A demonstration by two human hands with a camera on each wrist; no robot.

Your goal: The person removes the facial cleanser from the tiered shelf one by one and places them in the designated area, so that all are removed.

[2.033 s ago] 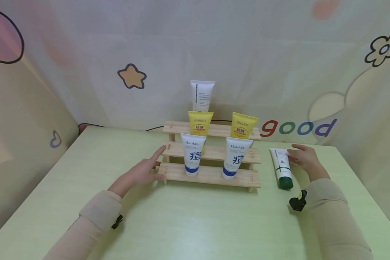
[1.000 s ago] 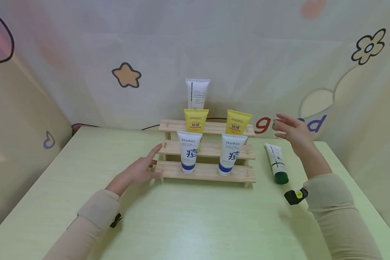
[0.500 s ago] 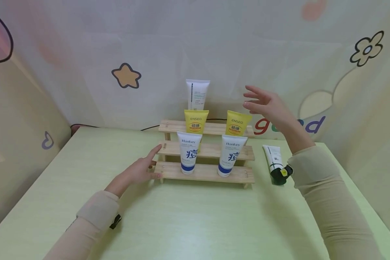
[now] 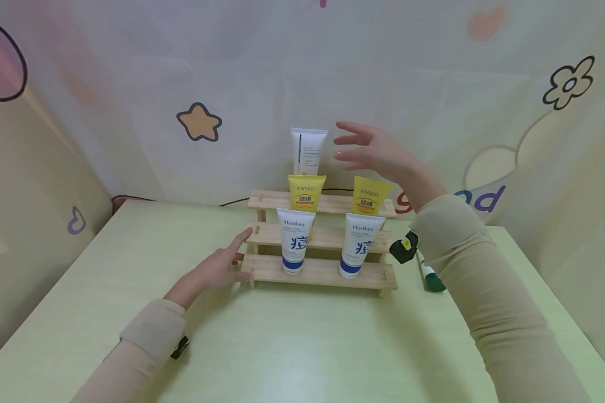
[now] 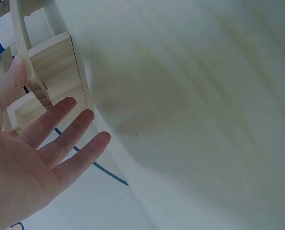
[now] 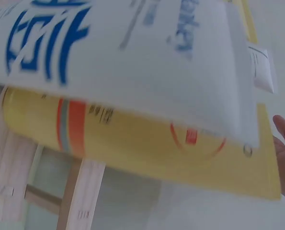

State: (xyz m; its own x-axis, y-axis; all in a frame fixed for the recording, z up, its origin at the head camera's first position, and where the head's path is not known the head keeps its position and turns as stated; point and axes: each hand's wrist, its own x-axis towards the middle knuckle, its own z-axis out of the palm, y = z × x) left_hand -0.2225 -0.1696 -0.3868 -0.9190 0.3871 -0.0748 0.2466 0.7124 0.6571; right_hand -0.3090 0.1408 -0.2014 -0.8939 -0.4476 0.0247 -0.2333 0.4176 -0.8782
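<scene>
Fingers (image 4: pixel 353 155) of your right hand (image 4: pixel 383 154) reach toward the white tube (image 4: pixel 309 150) high on the three-tier wooden rack (image 4: pixel 327 273), extended and slightly parted, near the tube but not touching it and holding nothing. Your left hand (image 4: pixel 217 268) steadies the rack's left end, thumb and forefinger against the wood; the left wrist view shows the other fingers spread and straight.

The white tube stands upright, seemingly on the top tier, its lower end hidden behind the left yellow tube (image 4: pixel 306 193). The right yellow tube (image 4: pixel 370 196) and two blue-banded tubes, left (image 4: pixel 293 240) and right (image 4: pixel 359 246), share the rack, while a green-capped tube (image 4: pixel 434 282) lies on the table (image 4: pixel 282 347), partly covered from view by your right sleeve (image 4: pixel 489 285).

The white tube looks light and soft-walled, with a smooth skin that may prove a little slippery; breakage seems unlikely, though a hard squeeze would probably dent it. Its flat, crimped top edge offers a thin pinch, but the fuller body just below, taken from both sides, should give you a steadier hold, clear of the yellow tube in front.
</scene>
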